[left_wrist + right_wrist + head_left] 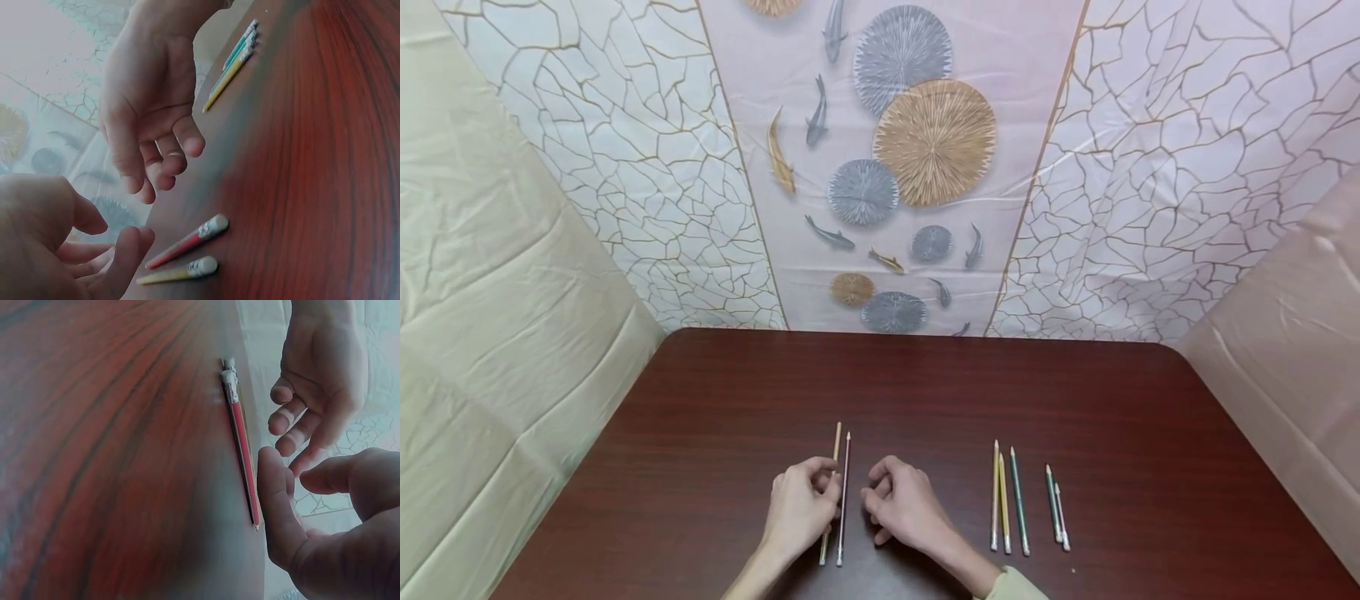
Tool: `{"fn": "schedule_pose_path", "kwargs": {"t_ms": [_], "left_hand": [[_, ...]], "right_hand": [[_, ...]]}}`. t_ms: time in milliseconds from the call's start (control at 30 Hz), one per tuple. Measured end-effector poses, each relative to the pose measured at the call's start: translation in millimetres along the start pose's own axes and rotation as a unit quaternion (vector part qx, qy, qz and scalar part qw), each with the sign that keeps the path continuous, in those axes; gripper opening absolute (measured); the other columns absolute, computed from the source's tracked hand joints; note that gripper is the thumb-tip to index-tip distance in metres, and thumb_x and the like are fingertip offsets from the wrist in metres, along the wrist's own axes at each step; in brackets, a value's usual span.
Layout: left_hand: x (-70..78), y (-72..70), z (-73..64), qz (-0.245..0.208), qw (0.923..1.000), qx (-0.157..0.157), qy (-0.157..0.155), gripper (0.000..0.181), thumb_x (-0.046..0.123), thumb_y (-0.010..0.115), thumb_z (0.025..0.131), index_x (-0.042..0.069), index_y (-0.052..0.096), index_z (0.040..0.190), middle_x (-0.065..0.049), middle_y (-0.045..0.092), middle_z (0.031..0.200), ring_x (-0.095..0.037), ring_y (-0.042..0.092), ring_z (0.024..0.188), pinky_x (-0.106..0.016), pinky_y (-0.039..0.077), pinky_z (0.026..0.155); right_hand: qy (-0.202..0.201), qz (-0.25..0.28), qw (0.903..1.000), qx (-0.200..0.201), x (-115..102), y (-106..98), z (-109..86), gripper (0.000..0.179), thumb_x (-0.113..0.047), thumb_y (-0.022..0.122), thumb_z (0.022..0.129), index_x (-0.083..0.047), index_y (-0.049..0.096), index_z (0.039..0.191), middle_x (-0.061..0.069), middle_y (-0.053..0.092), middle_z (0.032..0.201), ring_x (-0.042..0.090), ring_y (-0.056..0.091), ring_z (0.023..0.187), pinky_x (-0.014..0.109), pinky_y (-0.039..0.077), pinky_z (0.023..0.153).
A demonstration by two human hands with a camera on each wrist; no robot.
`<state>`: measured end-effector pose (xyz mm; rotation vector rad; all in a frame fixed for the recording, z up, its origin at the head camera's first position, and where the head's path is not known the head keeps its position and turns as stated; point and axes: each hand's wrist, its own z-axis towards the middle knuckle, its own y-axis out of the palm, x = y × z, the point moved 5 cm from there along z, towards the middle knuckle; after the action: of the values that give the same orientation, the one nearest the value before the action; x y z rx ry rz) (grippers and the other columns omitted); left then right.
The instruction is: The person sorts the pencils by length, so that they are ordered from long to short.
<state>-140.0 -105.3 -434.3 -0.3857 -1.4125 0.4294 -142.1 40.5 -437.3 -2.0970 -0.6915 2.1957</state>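
- Two pencils (844, 500): under and beside left hand (799, 510)
- Five pencils (1019, 502): nearer the surface's (925, 392) right edge
- Thumb and forefinger apart on right hand (912, 510) and left hand

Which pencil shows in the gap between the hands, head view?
The red pencil: its yellow neighbour passes beneath the left hand; the other five lie right of the right hand.

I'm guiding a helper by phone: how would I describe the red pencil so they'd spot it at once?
On the reddish-brown table, find the left hand and right hand. In the gap between them lies the red pencil; its colour sets it apart from the yellow pencil alongside.
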Motion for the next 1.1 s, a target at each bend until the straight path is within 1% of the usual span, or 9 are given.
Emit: {"fn": "schedule_pose_path", "kwargs": {"t_ms": [100, 233, 367, 433, 500, 633, 800, 967, 1100], "left_hand": [[2.7, 3.8, -0.5, -0.018, 0.9998, -0.011, -0.007, 0.021, 0.006, 0.057, 0.081, -0.002, 0.062, 0.1, -0.004, 0.062, 0.063, -0.015, 0.057, 0.041, -0.026, 0.043, 0.035], [4.7, 8.6, -0.8, -0.027, 0.9994, -0.018, -0.011, 0.021, 0.007, 0.058, 0.082, -0.002, 0.062, 0.1, -0.004, 0.063, 0.065, -0.016, 0.058, 0.043, -0.026, 0.044, 0.036], [8.5, 11.8, -1.0, -0.016, 0.9997, -0.018, -0.007, 0.021, 0.008, 0.059, 0.081, -0.001, 0.062, 0.099, -0.001, 0.063, 0.064, -0.014, 0.057, 0.041, -0.026, 0.043, 0.035], [10.7, 12.6, -1.4, -0.007, 0.9998, -0.017, 0.001, 0.02, 0.009, 0.06, 0.081, 0.0, 0.062, 0.099, 0.002, 0.063, 0.063, -0.012, 0.057, 0.041, -0.026, 0.042, 0.036], [11.4, 13.6, -1.3, -0.007, 0.9998, -0.017, 0.0, 0.021, 0.009, 0.061, 0.08, 0.0, 0.062, 0.099, 0.002, 0.063, 0.064, -0.011, 0.057, 0.042, -0.025, 0.042, 0.036], [11.1, 14.8, -0.7, -0.019, 0.9997, -0.017, -0.004, 0.022, 0.009, 0.061, 0.08, 0.0, 0.062, 0.1, 0.0, 0.063, 0.065, -0.014, 0.058, 0.043, -0.026, 0.042, 0.036], [10.8, 15.6, -0.7, -0.028, 0.9993, -0.019, -0.013, 0.024, 0.01, 0.062, 0.079, 0.0, 0.061, 0.101, -0.001, 0.063, 0.065, -0.018, 0.058, 0.042, -0.028, 0.042, 0.034], [10.8, 17.1, -0.3, -0.039, 0.9988, -0.025, -0.018, 0.026, 0.011, 0.062, 0.079, -0.001, 0.06, 0.102, -0.003, 0.064, 0.065, -0.018, 0.058, 0.041, -0.03, 0.043, 0.034], [10.1, 18.6, -0.1, -0.044, 0.9986, -0.026, -0.017, 0.027, 0.009, 0.063, 0.079, -0.002, 0.059, 0.102, -0.003, 0.064, 0.065, -0.018, 0.057, 0.041, -0.03, 0.043, 0.034]], "right_hand": [[0.001, 0.001, 1.0, 0.0, 0.1, -2.4, -0.9, 0.024, -0.005, 0.061, 0.081, 0.008, 0.05, 0.098, 0.011, 0.059, 0.067, 0.02, 0.058, 0.042, 0.034, 0.046, 0.038], [0.002, 0.004, 1.0, 0.001, -0.4, -6.4, -3.0, 0.025, -0.006, 0.061, 0.081, 0.009, 0.05, 0.098, 0.012, 0.059, 0.068, 0.023, 0.058, 0.044, 0.033, 0.046, 0.038], [-0.002, 0.0, 1.0, 0.003, -1.6, -11.5, -5.0, 0.026, -0.005, 0.061, 0.081, 0.009, 0.05, 0.099, 0.012, 0.059, 0.068, 0.025, 0.057, 0.044, 0.034, 0.045, 0.037], [-0.003, -0.006, 1.0, 0.004, -2.3, -14.6, -6.1, 0.026, -0.005, 0.061, 0.081, 0.008, 0.05, 0.1, 0.01, 0.058, 0.068, 0.024, 0.057, 0.043, 0.034, 0.045, 0.037], [-0.003, -0.011, 0.9999, 0.008, -3.1, -18.3, -7.4, 0.026, -0.006, 0.062, 0.081, 0.008, 0.05, 0.101, 0.008, 0.058, 0.067, 0.022, 0.056, 0.042, 0.033, 0.045, 0.037], [0.0, -0.016, 0.9997, 0.017, -4.0, -26.9, -9.5, 0.027, -0.006, 0.062, 0.081, 0.007, 0.05, 0.101, 0.006, 0.057, 0.067, 0.022, 0.056, 0.042, 0.033, 0.045, 0.037], [0.004, -0.015, 0.9995, 0.027, -2.2, -37.3, -12.7, 0.027, -0.006, 0.062, 0.081, 0.007, 0.049, 0.102, 0.006, 0.056, 0.067, 0.023, 0.056, 0.044, 0.032, 0.045, 0.038], [0.011, -0.009, 0.9992, 0.038, 2.0, -46.7, -17.3, 0.028, -0.005, 0.062, 0.081, 0.007, 0.049, 0.102, 0.007, 0.055, 0.068, 0.027, 0.057, 0.047, 0.032, 0.046, 0.038], [0.017, -0.007, 0.9988, 0.045, 4.6, -52.1, -21.5, 0.027, -0.003, 0.062, 0.08, 0.006, 0.049, 0.102, 0.008, 0.056, 0.069, 0.027, 0.057, 0.047, 0.033, 0.046, 0.038]]}}
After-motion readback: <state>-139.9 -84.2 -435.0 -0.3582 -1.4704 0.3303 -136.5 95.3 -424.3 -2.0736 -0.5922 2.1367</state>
